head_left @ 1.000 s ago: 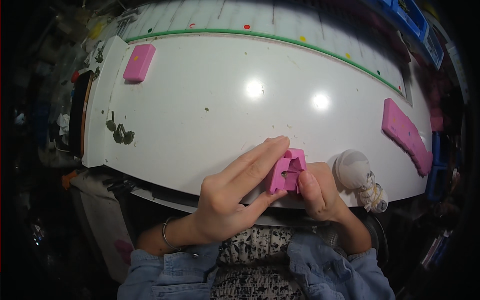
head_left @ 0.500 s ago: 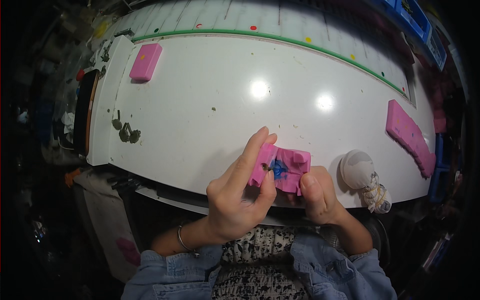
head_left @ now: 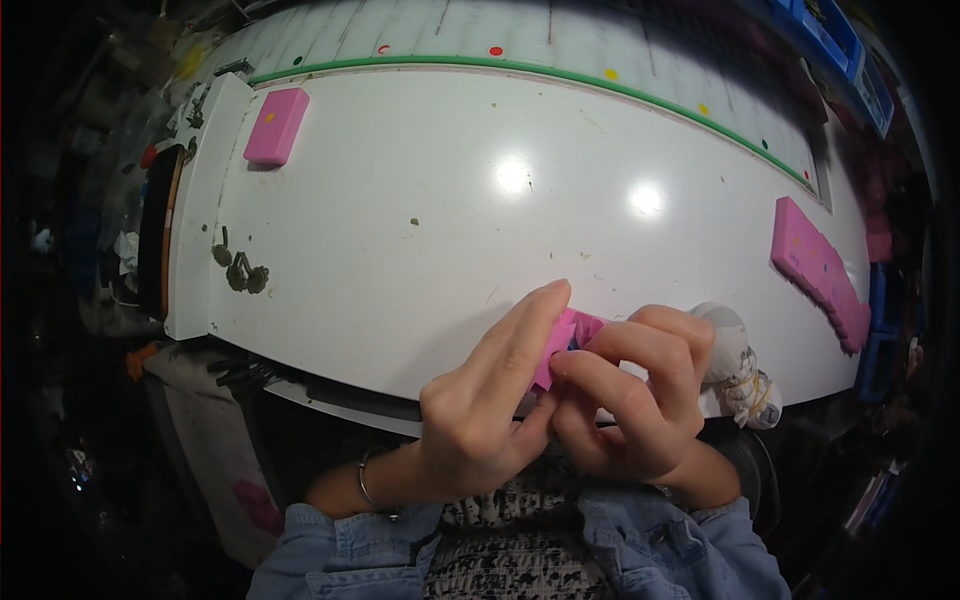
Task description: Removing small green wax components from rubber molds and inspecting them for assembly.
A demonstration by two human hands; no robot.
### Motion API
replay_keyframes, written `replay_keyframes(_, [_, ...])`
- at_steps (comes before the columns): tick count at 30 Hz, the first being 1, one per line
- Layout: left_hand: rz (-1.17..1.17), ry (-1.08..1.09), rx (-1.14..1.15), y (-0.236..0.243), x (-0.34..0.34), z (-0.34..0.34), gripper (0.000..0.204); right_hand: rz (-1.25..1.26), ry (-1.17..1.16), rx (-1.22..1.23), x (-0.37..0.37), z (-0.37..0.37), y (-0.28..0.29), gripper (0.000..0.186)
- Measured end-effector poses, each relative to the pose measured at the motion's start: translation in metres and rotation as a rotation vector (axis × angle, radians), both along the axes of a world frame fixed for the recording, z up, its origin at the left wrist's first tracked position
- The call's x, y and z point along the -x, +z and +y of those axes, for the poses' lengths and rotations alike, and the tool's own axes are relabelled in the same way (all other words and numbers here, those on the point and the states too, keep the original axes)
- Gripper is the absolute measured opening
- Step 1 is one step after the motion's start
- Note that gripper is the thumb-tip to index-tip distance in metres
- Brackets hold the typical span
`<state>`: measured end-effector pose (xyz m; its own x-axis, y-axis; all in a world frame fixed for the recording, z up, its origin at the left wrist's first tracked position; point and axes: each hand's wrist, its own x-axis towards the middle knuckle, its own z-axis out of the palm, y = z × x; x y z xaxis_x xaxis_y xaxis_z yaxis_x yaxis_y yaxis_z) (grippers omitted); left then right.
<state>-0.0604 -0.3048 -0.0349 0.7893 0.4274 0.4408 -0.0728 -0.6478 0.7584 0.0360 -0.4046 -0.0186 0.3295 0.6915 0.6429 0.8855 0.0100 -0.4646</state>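
Note:
A small pink rubber mould [head_left: 570, 328] is held above the near edge of the white table, with a bit of blue showing inside it. My left hand [head_left: 478, 415] grips its left side, fingers pointing up along it and thumb low. My right hand [head_left: 645, 405] is closed at the right and front of the mould, its bent fingers pressed against it. Those fingers cover most of the mould, and whether they also pinch something small cannot be made out. Just beyond my right knuckles lies a whitish cloth bundle [head_left: 738, 365] tied at the neck.
A pink block [head_left: 277, 126] lies at the far left of the table, and a long pink piece [head_left: 815, 270] at the right. Several dark green pieces [head_left: 240, 270] sit near the left edge. A green-edged board [head_left: 440, 59] runs along the back; blue bins [head_left: 830, 45] stand far right.
My right hand has moved from the mould's right edge to its front, fingers now curled over it. The mould has turned and shows less of its blue inside.

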Motion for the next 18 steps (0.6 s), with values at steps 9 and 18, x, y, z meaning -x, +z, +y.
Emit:
replay_keyframes(9, [0.018, -0.043, -0.016, 0.0038, 0.0018, 0.0024, 0.059, -0.090, 0.018, -0.015, -0.0011, 0.0037, 0.0036, 0.024])
replay_keyframes(18, [0.016, -0.080, 0.055, 0.0039, 0.0050, 0.0016, 0.054, -0.096, 0.002, -0.013, 0.0019, 0.0039, 0.0034, 0.023])
